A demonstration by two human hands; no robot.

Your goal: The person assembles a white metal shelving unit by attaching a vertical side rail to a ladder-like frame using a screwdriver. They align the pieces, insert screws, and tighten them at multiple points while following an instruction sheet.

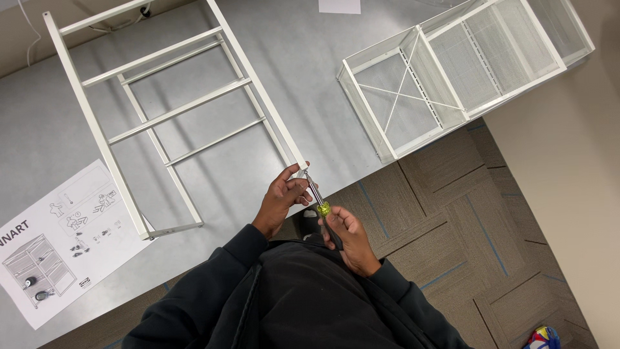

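Looking straight down at a grey table with a white metal frame lying flat on it, ladder-style with 5 cross rails or so. Right hand is curled around the black handle of a screwdriver, fingers pressed together around the grip, with the yellow-green collar showing just above them; the silver shaft angles up toward 11 o'clock and its tip meets the frame's near corner. Left hand sits at that same corner, thumb and fingertips pinching close around the shaft right by the tip, can't tell if there's a screw in there, too small. At 8 o'clock from the hands there's a white instruction sheet lying at a slant on the table, line drawings of little figures and a drawer unit on it. At 1 o'clock sits a white wire-mesh basket unit, 3 compartments, tipped on its side and hanging partly over the table edge. A plain white sheet of paper pokes in at 12 o'clock. Brown patterned carpet with thin blue lines below, and something colourful way down at 4 o'clock on the floor.
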